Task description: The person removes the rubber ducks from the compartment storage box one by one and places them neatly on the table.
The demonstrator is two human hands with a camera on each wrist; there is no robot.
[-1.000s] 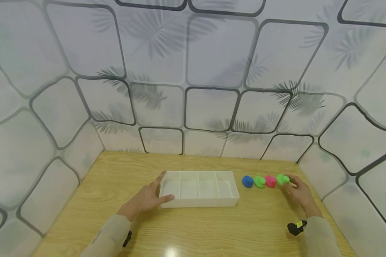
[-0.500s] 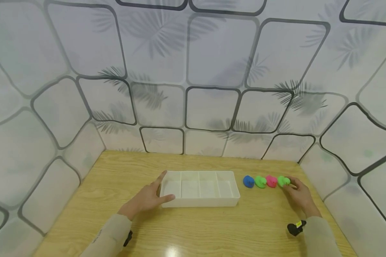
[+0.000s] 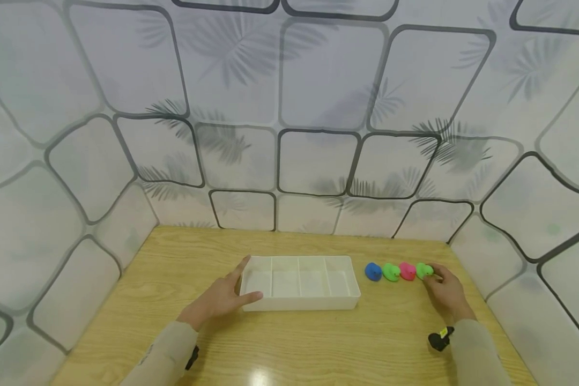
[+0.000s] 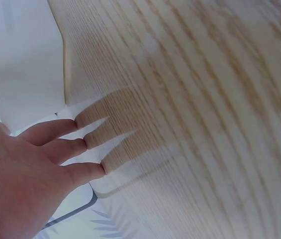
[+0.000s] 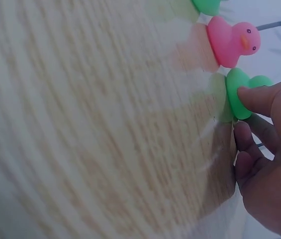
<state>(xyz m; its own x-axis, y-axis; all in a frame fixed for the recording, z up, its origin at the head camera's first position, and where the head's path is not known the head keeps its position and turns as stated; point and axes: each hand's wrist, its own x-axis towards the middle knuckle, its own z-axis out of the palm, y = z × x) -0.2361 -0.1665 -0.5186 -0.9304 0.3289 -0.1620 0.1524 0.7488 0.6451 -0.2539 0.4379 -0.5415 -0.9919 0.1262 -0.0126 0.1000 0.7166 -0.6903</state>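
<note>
A white box (image 3: 299, 304) with several compartments in a row lies on the table. My left hand (image 3: 219, 296) rests at its left end, thumb on the front rim and index finger along the side; in the left wrist view its fingers (image 4: 63, 149) are straight, tips on the tabletop. To the right of the box, toy ducks line up: a blue duck (image 3: 373, 272), a green duck (image 3: 391, 272), a pink duck (image 3: 407, 271) and a second green duck (image 5: 237, 94) at the right end. My right hand (image 3: 446, 289) pinches this last one between thumb and index finger.
The wooden table (image 3: 318, 343) ends at patterned walls (image 3: 313, 161) at the back and both sides. A black device with a yellow label (image 3: 441, 339) sits at my right wrist.
The right-end green duck has shifted slightly left, closer to the pink duck, with my right hand on it. My left hand and the box stay in place.
</note>
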